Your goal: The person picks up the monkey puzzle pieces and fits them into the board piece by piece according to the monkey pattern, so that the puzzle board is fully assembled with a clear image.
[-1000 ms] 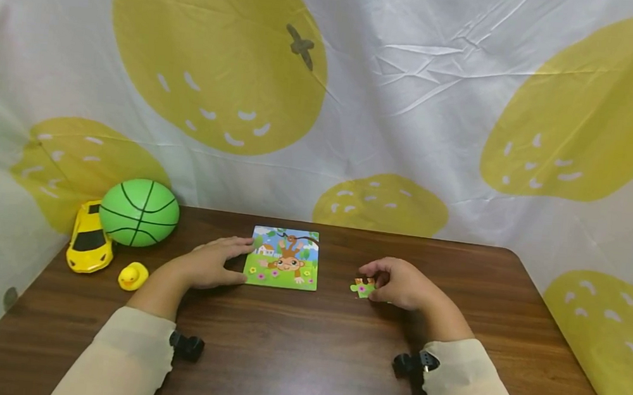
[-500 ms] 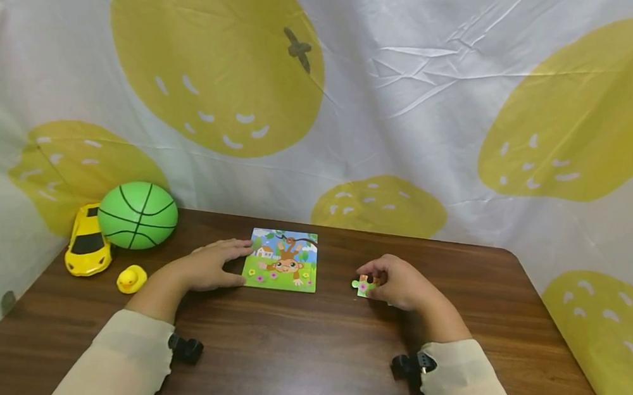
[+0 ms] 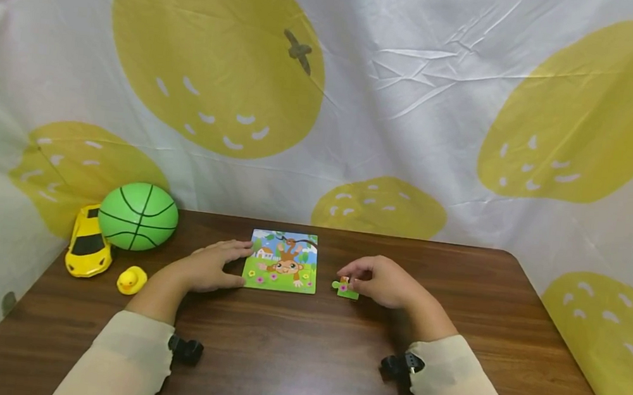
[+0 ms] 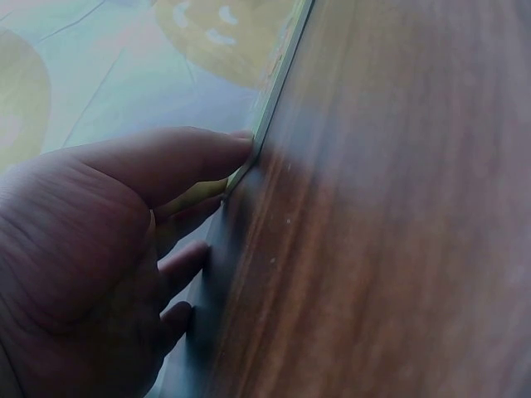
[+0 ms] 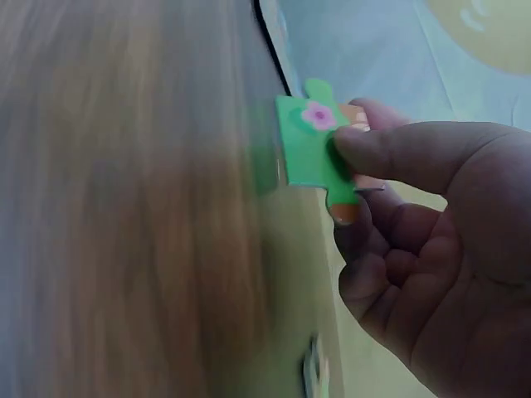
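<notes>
A square jigsaw board with a monkey picture lies flat near the table's back edge in the head view. My left hand rests at its left side, thumb and forefinger spread and touching the edge. In the left wrist view the thumb lies along the board's rim, other fingers extended behind. To the right of the board, my right hand pinches a green and orange jigsaw piece with a pink flower. The right wrist view shows the piece between thumb and forefinger, held tilted, other fingers curled.
At the left of the brown table are a green ball, a yellow toy car and a small yellow duck. A patterned curtain hangs behind. A blurred small object shows low in the right wrist view.
My right hand has moved left towards the board, carrying the jigsaw piece, which has turned a little. The left hand and the board stay in place.
</notes>
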`<action>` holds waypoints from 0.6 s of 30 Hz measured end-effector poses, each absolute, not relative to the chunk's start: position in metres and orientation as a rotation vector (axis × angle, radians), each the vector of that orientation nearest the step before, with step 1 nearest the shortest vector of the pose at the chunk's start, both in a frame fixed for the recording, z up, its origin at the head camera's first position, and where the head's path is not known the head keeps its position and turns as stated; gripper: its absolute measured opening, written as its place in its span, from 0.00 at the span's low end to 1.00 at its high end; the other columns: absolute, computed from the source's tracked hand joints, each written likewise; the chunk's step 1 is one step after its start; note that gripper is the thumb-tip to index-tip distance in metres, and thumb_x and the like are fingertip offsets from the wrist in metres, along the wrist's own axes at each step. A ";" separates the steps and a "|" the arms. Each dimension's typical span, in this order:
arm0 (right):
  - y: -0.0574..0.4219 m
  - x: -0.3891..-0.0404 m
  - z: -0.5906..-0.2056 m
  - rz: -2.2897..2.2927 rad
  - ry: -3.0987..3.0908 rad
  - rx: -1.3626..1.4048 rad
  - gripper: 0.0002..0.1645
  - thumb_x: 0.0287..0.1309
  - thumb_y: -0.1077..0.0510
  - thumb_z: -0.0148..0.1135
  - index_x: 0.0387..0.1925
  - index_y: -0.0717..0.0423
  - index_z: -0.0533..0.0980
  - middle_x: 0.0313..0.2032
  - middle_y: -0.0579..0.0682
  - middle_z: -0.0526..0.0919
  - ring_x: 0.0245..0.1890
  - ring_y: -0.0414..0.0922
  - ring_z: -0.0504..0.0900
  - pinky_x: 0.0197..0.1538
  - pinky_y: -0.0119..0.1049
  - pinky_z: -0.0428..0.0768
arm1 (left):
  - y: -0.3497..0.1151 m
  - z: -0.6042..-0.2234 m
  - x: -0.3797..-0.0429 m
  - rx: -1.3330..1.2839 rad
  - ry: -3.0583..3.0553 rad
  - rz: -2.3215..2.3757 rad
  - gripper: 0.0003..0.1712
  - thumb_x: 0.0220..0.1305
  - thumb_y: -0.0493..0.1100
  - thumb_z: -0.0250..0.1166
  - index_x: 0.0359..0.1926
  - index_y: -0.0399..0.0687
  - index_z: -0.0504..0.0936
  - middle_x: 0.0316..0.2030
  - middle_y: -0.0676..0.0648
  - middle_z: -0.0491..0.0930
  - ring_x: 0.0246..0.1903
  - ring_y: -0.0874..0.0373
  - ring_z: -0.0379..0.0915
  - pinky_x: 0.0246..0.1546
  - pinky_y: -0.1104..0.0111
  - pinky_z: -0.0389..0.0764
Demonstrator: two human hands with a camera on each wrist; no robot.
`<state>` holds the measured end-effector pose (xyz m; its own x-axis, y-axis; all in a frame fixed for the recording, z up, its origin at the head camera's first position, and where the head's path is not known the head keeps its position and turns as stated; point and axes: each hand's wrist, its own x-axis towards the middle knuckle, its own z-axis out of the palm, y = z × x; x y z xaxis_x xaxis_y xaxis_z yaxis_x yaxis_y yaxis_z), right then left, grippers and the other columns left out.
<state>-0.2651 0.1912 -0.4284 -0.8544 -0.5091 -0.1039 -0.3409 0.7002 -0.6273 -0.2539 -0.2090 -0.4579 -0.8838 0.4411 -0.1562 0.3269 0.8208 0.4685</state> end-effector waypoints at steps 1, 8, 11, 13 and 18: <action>0.186 -0.265 -0.427 -0.908 2.631 -0.681 0.15 0.70 0.61 0.67 0.54 0.46 0.89 0.44 0.41 0.92 0.43 0.40 0.83 0.47 0.37 0.82 | -0.209 -0.458 -0.254 0.590 2.745 0.640 0.44 0.72 0.59 0.68 0.82 0.50 0.66 0.85 0.45 0.58 0.84 0.34 0.48 0.77 0.26 0.52; 0.149 -0.272 -0.423 -1.019 2.564 -0.729 0.15 0.70 0.60 0.68 0.56 0.48 0.88 0.35 0.43 0.89 0.33 0.40 0.81 0.37 0.35 0.80 | -0.209 -0.457 -0.253 0.586 2.736 0.639 0.44 0.72 0.60 0.68 0.82 0.50 0.66 0.85 0.45 0.57 0.84 0.34 0.48 0.77 0.25 0.51; 0.133 -0.278 -0.424 -1.044 2.544 -0.762 0.16 0.70 0.59 0.69 0.57 0.49 0.87 0.35 0.43 0.90 0.35 0.38 0.83 0.40 0.34 0.81 | -0.209 -0.456 -0.254 0.588 2.739 0.642 0.44 0.72 0.59 0.68 0.82 0.50 0.66 0.85 0.45 0.58 0.84 0.34 0.48 0.76 0.25 0.51; 0.123 -0.281 -0.426 -1.050 2.524 -0.791 0.16 0.70 0.59 0.69 0.58 0.50 0.87 0.35 0.44 0.90 0.35 0.38 0.83 0.41 0.34 0.80 | -0.209 -0.456 -0.253 0.587 2.739 0.643 0.44 0.73 0.59 0.67 0.82 0.50 0.66 0.85 0.45 0.58 0.84 0.34 0.48 0.76 0.25 0.51; 0.102 -0.288 -0.432 -1.044 2.487 -0.835 0.16 0.71 0.58 0.69 0.57 0.49 0.88 0.37 0.44 0.92 0.35 0.38 0.82 0.42 0.35 0.80 | -0.208 -0.456 -0.253 0.586 2.737 0.639 0.44 0.73 0.59 0.67 0.82 0.50 0.66 0.85 0.45 0.58 0.84 0.34 0.48 0.76 0.25 0.52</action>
<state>-0.2881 0.1016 -0.4321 -0.7794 -0.6235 -0.0620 -0.3924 0.5629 -0.7275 -0.2531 -0.2084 -0.4560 -0.8817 0.4419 -0.1656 0.3228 0.8207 0.4715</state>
